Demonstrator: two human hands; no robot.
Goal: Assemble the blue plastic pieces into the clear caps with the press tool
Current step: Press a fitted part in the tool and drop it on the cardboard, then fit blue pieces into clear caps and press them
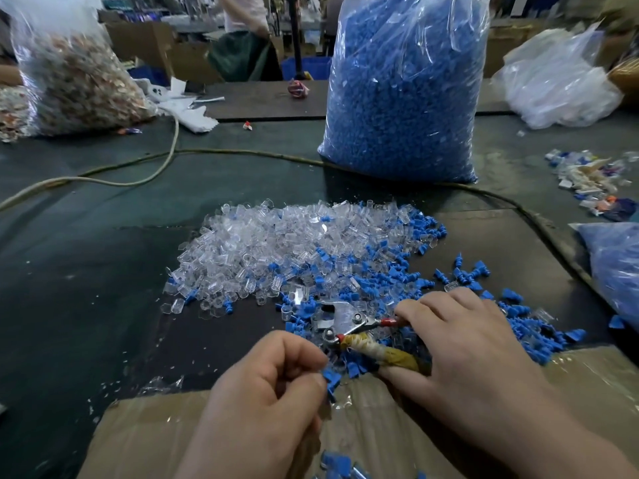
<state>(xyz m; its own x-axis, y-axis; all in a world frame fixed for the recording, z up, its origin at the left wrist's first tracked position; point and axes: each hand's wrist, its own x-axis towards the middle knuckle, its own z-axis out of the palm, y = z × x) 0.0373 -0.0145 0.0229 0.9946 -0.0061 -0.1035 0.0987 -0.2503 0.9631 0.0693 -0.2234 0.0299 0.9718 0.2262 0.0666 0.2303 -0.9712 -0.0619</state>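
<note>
A heap of clear caps (276, 243) lies mid-table, mixed along its right and near sides with loose blue plastic pieces (408, 271). The metal press tool (340, 319) lies at the heap's near edge, its handles wrapped in red and yellowish tape. My right hand (460, 344) grips those handles, fingers over the top one and thumb under the lower one. My left hand (273, 385) pinches a blue piece (332, 378) between thumb and fingers, just left of the tool's jaws. Whether a clear cap is on that piece is hidden.
A tall clear bag of blue pieces (404, 88) stands behind the heap. Another bag of mixed parts (72, 74) sits far left, white bags (560, 81) far right. A cable (166, 157) crosses the dark table. Cardboard (380, 426) lies under my hands, with several finished blue parts (339, 464) near the bottom edge.
</note>
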